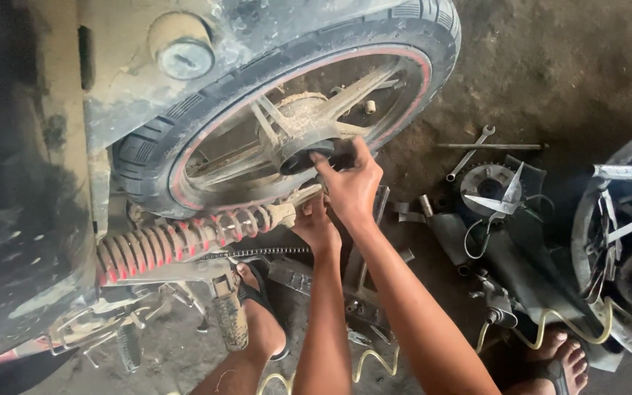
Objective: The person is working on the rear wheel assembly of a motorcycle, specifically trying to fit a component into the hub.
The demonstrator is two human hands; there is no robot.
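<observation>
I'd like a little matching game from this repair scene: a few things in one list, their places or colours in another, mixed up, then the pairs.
Things:
1. Spring
2. Wrench
3. Right hand
4. Shears

Descriptions:
A. lying open on a round metal part
B. at the wheel hub
C. red coils, below the tyre
D. on the floor, right of the tyre

Pairs: 1-C, 2-D, 3-B, 4-A
</observation>
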